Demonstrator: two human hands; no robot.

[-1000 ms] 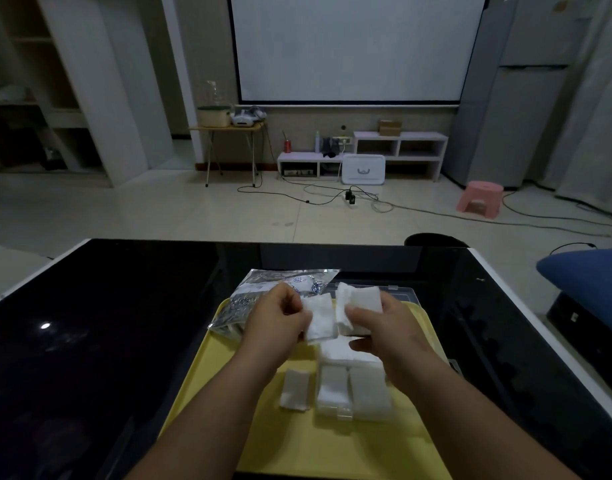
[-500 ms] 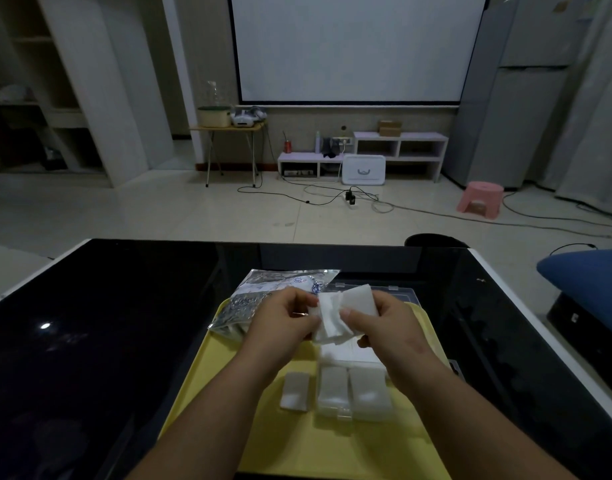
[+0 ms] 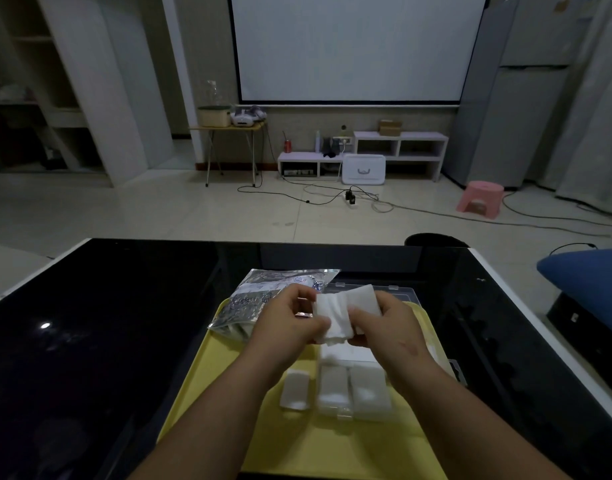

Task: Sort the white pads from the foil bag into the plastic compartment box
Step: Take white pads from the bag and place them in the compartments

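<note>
Our left hand and right hand both pinch some white pads just above the plastic compartment box. The box sits on a yellow tray, and its near slots hold more pads. One loose pad lies on the tray just left of the box. The foil bag lies at the tray's far left corner. The tray sits on a shiny black desk. Far off we see a big white screen and a pink stool.

A glossy black surface with a white rim carries a yellow tray at its near middle. The foil bag lies across the tray's far left corner, spilling onto the surface.
</note>
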